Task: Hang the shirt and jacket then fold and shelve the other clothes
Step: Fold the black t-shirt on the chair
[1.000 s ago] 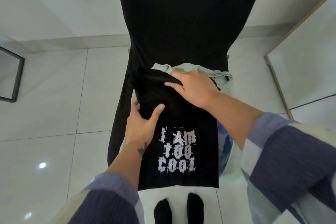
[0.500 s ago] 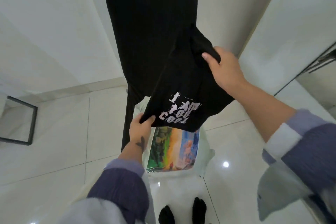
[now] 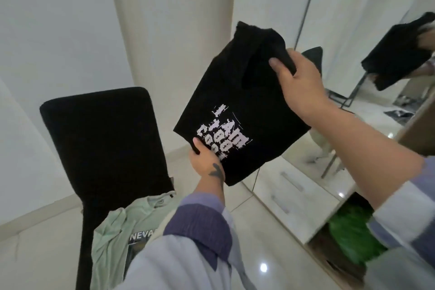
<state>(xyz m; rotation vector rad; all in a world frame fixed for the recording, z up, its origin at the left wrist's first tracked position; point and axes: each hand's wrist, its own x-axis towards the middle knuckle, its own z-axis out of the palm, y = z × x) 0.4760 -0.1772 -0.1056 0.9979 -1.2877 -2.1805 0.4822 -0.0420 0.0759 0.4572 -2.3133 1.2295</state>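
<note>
A folded black T-shirt with white lettering hangs in the air between my hands, right of the chair. My left hand grips its lower left edge, thumb on top. My right hand grips its upper right corner, fingers curled round the fabric. A pale green T-shirt with a printed picture lies on the seat of the black chair, at the lower left.
A white wardrobe unit with drawers stands to the right, with a mirror door above it that reflects the shirt. A green folded item lies in an open compartment at the lower right. Glossy white tiles cover the floor.
Both hands have lifted the black T-shirt off the chair and carried it to the right, toward the wardrobe. My view has turned right; the green T-shirt stays on the seat.
</note>
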